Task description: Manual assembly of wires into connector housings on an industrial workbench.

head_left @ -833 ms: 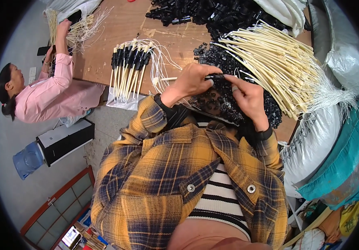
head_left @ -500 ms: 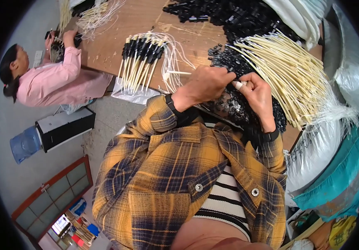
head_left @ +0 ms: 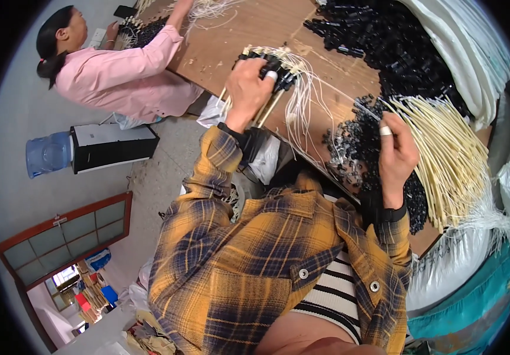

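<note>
My left hand (head_left: 246,89) is closed over a row of cream sticks (head_left: 268,107) with black plastic sleeves (head_left: 289,81); what its curled fingers grip is hidden. A white wrap covers its thumb tip. Loose white cords (head_left: 309,112) trail from the row across the table. Over a heap of small black clips (head_left: 349,148), my right hand (head_left: 398,155) pinches a thin pale strip (head_left: 368,111), also with a white wrap on one finger. Just right of it lies a large bundle of cream sticks (head_left: 453,157) with stringy white ends.
A big pile of black plastic parts (head_left: 385,44) covers the far right of the wooden table (head_left: 219,65), beside a white sack (head_left: 462,47). At far left a person in pink (head_left: 113,77) works at the same table. A black cabinet with a water bottle (head_left: 51,154) stands behind.
My hands were together above the black clips. The left has moved left to the sleeved sticks, while the right stays by the clips. The whole view has shifted, and the co-worker's arm reaches farther.
</note>
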A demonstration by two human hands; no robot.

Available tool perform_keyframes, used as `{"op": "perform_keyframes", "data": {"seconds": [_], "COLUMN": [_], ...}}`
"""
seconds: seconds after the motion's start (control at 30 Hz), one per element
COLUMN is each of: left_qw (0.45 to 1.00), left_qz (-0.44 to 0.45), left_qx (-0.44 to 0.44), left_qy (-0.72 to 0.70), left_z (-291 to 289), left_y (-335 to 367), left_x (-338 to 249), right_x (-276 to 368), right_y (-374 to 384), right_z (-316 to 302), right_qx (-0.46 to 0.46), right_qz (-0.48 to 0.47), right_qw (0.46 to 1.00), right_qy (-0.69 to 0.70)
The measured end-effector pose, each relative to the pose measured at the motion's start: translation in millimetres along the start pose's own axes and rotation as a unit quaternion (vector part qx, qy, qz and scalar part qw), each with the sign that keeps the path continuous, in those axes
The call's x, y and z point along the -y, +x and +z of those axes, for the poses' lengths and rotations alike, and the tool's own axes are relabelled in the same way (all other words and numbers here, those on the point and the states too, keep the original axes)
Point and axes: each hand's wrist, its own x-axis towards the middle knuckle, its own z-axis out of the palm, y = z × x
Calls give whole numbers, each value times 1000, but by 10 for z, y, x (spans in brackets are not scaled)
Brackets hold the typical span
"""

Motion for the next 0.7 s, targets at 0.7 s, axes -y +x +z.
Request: {"op": "perform_keyframes", "data": {"seconds": [0.7], "left_qw": [975], "left_qz": [139], "left_qx": [174], "left_qy": [0], "left_z": [1702], "left_y": [614], "left_x": [-679], "right_x": [-426], "right_y": [-443], "right_z": [-1249], "right_qx": [1], "right_qz": [43], "right_qw": [934], "right_qy": [-355]}}
